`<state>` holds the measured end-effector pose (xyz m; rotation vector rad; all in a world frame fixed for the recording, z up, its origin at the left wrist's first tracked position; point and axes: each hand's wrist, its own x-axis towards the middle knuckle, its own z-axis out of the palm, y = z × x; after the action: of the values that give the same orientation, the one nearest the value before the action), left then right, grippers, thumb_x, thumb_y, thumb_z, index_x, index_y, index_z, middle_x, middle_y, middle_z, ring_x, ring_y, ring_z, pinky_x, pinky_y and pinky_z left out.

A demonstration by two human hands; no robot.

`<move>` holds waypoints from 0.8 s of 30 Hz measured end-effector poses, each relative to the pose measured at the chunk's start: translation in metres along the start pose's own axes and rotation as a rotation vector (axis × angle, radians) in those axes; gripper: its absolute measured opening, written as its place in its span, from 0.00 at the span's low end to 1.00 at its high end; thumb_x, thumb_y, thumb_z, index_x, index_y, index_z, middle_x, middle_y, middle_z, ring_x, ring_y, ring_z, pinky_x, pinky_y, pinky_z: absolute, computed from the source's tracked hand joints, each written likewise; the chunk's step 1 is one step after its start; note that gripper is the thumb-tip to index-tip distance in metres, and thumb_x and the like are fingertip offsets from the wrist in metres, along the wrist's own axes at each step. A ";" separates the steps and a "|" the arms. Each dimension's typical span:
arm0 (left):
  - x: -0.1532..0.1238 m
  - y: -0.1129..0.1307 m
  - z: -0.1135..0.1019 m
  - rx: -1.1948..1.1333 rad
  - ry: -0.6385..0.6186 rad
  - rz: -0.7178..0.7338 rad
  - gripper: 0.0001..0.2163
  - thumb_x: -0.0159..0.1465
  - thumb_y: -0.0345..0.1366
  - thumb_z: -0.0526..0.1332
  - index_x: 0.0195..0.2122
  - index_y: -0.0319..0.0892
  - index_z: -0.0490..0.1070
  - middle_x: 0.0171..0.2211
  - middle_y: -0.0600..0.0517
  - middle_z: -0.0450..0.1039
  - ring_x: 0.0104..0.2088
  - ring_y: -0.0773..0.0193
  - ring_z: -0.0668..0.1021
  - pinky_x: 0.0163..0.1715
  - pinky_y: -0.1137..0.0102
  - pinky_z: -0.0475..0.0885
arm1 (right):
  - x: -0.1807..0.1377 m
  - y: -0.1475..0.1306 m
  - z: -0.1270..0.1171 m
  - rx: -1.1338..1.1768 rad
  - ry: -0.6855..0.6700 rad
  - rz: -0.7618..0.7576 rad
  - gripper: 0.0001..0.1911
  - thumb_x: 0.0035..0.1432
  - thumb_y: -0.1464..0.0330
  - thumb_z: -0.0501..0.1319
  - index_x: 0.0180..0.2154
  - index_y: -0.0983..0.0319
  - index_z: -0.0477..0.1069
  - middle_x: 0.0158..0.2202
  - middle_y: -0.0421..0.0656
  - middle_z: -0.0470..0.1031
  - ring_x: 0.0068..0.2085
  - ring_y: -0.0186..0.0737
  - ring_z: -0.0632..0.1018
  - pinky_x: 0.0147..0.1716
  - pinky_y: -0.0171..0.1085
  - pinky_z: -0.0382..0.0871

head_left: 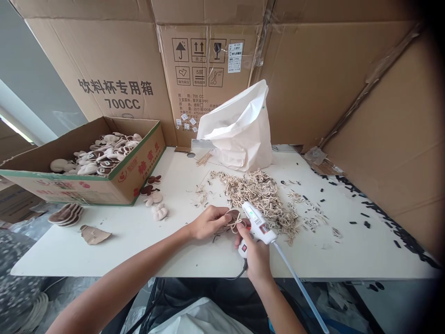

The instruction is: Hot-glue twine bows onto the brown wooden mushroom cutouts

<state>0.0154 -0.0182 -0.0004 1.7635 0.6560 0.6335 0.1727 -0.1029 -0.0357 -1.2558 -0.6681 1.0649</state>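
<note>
My right hand [256,256] grips a white hot glue gun [257,223] with a long clear glue stick trailing from its back. Its nozzle points at a small brown piece with a tan string bow [235,221] on the white table [139,241]. My left hand [209,221] pinches that piece with closed fingers and holds it against the table. A heap of tan string bows [260,192] lies just beyond both hands.
A white plastic bag [239,130] stands behind the heap. At the left, an open cardboard box [104,185] holds several pink and brown pieces, and more of them [155,197] lie beside it. Small black bits [347,204] litter the right. Cardboard walls rise behind.
</note>
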 end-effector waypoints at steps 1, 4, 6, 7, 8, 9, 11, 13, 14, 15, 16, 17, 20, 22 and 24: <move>0.000 -0.001 0.000 -0.007 0.000 -0.003 0.20 0.74 0.48 0.52 0.28 0.40 0.64 0.22 0.56 0.62 0.24 0.69 0.63 0.26 0.72 0.60 | 0.000 0.000 0.000 0.001 0.003 0.000 0.23 0.51 0.53 0.76 0.40 0.60 0.75 0.17 0.35 0.70 0.19 0.35 0.69 0.18 0.32 0.63; 0.000 -0.003 0.000 0.005 0.006 -0.011 0.19 0.73 0.45 0.52 0.27 0.40 0.63 0.22 0.56 0.62 0.23 0.69 0.63 0.26 0.72 0.59 | 0.000 0.000 0.000 0.009 0.002 0.003 0.22 0.52 0.53 0.76 0.39 0.60 0.75 0.17 0.36 0.71 0.19 0.35 0.69 0.18 0.32 0.62; 0.000 -0.003 -0.001 0.025 0.023 -0.018 0.19 0.73 0.42 0.51 0.25 0.41 0.62 0.22 0.56 0.63 0.23 0.69 0.63 0.26 0.72 0.59 | 0.001 0.000 0.000 0.016 -0.004 0.002 0.22 0.52 0.53 0.76 0.40 0.61 0.75 0.18 0.36 0.71 0.19 0.35 0.69 0.18 0.32 0.62; 0.000 -0.003 -0.001 0.032 0.033 -0.022 0.19 0.72 0.42 0.51 0.24 0.41 0.61 0.22 0.56 0.63 0.23 0.69 0.63 0.27 0.71 0.60 | 0.001 0.000 -0.001 0.017 -0.008 -0.001 0.22 0.52 0.53 0.76 0.40 0.61 0.75 0.17 0.36 0.71 0.19 0.35 0.69 0.18 0.32 0.62; 0.001 -0.004 -0.001 0.035 0.044 -0.026 0.18 0.72 0.41 0.50 0.24 0.41 0.61 0.21 0.56 0.64 0.23 0.69 0.63 0.27 0.71 0.60 | 0.001 0.000 -0.001 0.018 -0.012 -0.004 0.22 0.52 0.53 0.76 0.39 0.61 0.75 0.17 0.36 0.71 0.19 0.35 0.69 0.18 0.32 0.63; 0.001 -0.004 -0.001 0.036 0.056 -0.032 0.18 0.72 0.41 0.50 0.24 0.41 0.60 0.21 0.56 0.63 0.23 0.69 0.63 0.27 0.71 0.60 | 0.001 0.000 -0.001 0.019 -0.015 -0.007 0.22 0.52 0.53 0.76 0.39 0.61 0.75 0.17 0.36 0.70 0.19 0.36 0.69 0.18 0.33 0.63; 0.002 -0.005 -0.002 0.039 0.083 -0.048 0.17 0.71 0.40 0.50 0.25 0.41 0.60 0.21 0.56 0.63 0.23 0.68 0.63 0.27 0.71 0.60 | 0.000 -0.001 -0.001 0.020 -0.015 -0.009 0.21 0.52 0.53 0.76 0.39 0.60 0.75 0.18 0.35 0.70 0.19 0.36 0.70 0.19 0.33 0.64; 0.003 -0.008 -0.003 0.041 0.122 -0.063 0.15 0.70 0.39 0.51 0.26 0.41 0.63 0.22 0.56 0.63 0.24 0.68 0.64 0.27 0.71 0.60 | 0.000 -0.001 0.000 0.027 -0.007 -0.006 0.21 0.52 0.53 0.76 0.38 0.60 0.74 0.18 0.35 0.71 0.19 0.36 0.70 0.19 0.33 0.64; 0.004 -0.009 -0.003 0.037 0.147 -0.069 0.13 0.69 0.38 0.51 0.28 0.41 0.65 0.23 0.56 0.64 0.25 0.67 0.64 0.27 0.71 0.60 | 0.000 -0.001 0.000 0.037 -0.001 -0.004 0.21 0.51 0.54 0.76 0.38 0.60 0.74 0.19 0.35 0.71 0.19 0.36 0.70 0.18 0.33 0.64; 0.005 -0.011 -0.004 0.031 0.175 -0.071 0.12 0.69 0.37 0.52 0.30 0.40 0.68 0.23 0.56 0.65 0.25 0.67 0.65 0.28 0.71 0.61 | 0.000 -0.001 0.001 0.048 0.005 -0.003 0.21 0.51 0.54 0.77 0.37 0.60 0.74 0.19 0.36 0.71 0.19 0.36 0.70 0.18 0.34 0.65; 0.006 -0.012 -0.004 0.026 0.204 -0.071 0.10 0.68 0.36 0.53 0.33 0.40 0.70 0.24 0.55 0.66 0.26 0.67 0.66 0.28 0.72 0.61 | 0.001 0.000 0.001 0.059 0.007 -0.001 0.21 0.51 0.54 0.77 0.37 0.60 0.73 0.19 0.36 0.72 0.19 0.35 0.70 0.18 0.34 0.65; 0.007 -0.014 -0.005 0.023 0.231 -0.069 0.09 0.68 0.35 0.53 0.35 0.40 0.72 0.25 0.55 0.68 0.26 0.67 0.67 0.29 0.72 0.62 | 0.001 0.000 0.001 0.069 0.007 0.000 0.21 0.51 0.54 0.77 0.37 0.60 0.73 0.19 0.36 0.71 0.19 0.35 0.69 0.18 0.33 0.65; 0.008 -0.018 -0.006 0.041 0.296 -0.061 0.09 0.66 0.32 0.55 0.37 0.40 0.74 0.27 0.54 0.71 0.27 0.67 0.68 0.28 0.72 0.63 | 0.001 0.002 0.000 0.084 -0.002 0.002 0.21 0.51 0.55 0.77 0.38 0.60 0.73 0.19 0.36 0.71 0.19 0.34 0.69 0.19 0.33 0.65; 0.009 -0.018 -0.006 0.056 0.331 -0.061 0.09 0.65 0.32 0.56 0.37 0.39 0.76 0.28 0.53 0.73 0.27 0.67 0.70 0.29 0.73 0.64 | 0.002 0.003 -0.001 0.086 -0.009 0.003 0.21 0.52 0.55 0.77 0.38 0.60 0.73 0.19 0.36 0.72 0.19 0.34 0.69 0.19 0.32 0.65; 0.008 -0.017 -0.005 0.059 0.358 -0.064 0.09 0.65 0.32 0.58 0.39 0.39 0.79 0.32 0.51 0.77 0.30 0.66 0.74 0.31 0.72 0.68 | 0.002 0.004 -0.002 0.089 -0.016 0.004 0.21 0.53 0.55 0.76 0.38 0.59 0.72 0.20 0.36 0.72 0.20 0.33 0.69 0.20 0.32 0.64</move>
<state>0.0154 -0.0044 -0.0149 1.6900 0.9804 0.9035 0.1741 -0.1023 -0.0400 -1.1734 -0.6243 1.0977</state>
